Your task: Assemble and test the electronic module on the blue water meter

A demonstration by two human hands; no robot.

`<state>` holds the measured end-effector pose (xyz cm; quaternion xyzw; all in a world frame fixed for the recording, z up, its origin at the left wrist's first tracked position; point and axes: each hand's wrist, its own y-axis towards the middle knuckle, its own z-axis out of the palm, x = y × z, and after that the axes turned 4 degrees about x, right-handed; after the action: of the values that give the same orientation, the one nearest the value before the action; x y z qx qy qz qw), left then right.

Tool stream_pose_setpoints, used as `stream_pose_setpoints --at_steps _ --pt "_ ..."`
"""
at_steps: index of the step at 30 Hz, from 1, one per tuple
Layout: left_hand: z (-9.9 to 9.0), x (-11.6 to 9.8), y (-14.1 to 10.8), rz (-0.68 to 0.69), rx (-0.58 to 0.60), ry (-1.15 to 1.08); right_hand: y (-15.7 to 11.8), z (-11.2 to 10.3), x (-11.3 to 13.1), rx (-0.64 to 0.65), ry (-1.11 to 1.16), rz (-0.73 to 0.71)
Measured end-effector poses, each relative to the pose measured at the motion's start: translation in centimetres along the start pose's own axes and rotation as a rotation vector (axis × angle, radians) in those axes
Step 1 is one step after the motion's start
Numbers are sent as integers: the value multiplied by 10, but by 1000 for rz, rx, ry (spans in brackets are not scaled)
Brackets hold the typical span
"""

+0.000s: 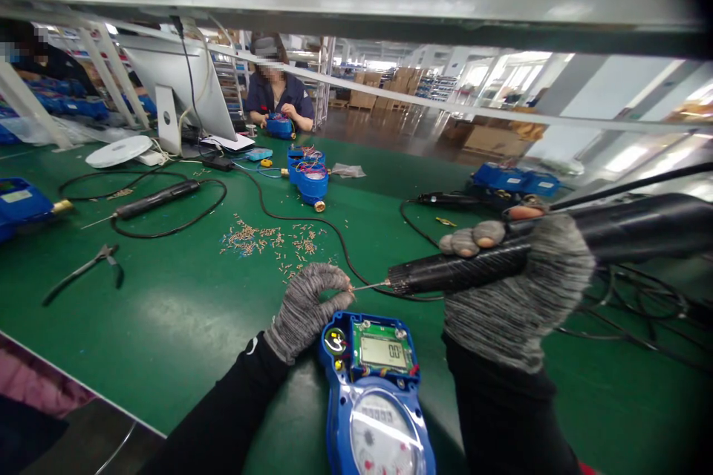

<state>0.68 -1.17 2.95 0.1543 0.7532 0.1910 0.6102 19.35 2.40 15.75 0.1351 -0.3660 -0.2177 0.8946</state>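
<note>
My right hand (518,282), in a grey knit glove with bare fingertips, is wrapped round a black electric screwdriver (462,267) held nearly level. Its thin bit (370,286) points left. At the bit's tip my left hand (312,308), gloved alike, pinches with thumb and forefinger; what lies between them is too small to make out. Just below stands a blue water meter (328,415) with its top open. A green circuit board with a display (384,351) sits in its upper housing, above a round clear dial (384,434).
Small copper-coloured screws (245,234) lie scattered beyond my left hand. Cutting pliers (83,274) and a second electric screwdriver (159,199) lie left. More blue meters (312,182) stand farther back. Cables (334,230) cross the green table; a shelf (356,4) spans overhead. A co-worker (278,93) sits opposite.
</note>
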Motion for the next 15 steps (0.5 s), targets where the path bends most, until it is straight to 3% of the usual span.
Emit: stream_pose_setpoints --at_steps 8,11,13,15 --pt "-4 -3 1 13 -2 53 -1 -2 -3 21 -19 7" --pt "-20 -10 -1 -164 5 -93 2 0 4 24 -57 -44" --pt "-34 -17 -3 -370 169 -344 6 6 12 55 -101 -73" --pt "-45 -22 -6 -480 452 -548 10 18 19 115 -154 -56"
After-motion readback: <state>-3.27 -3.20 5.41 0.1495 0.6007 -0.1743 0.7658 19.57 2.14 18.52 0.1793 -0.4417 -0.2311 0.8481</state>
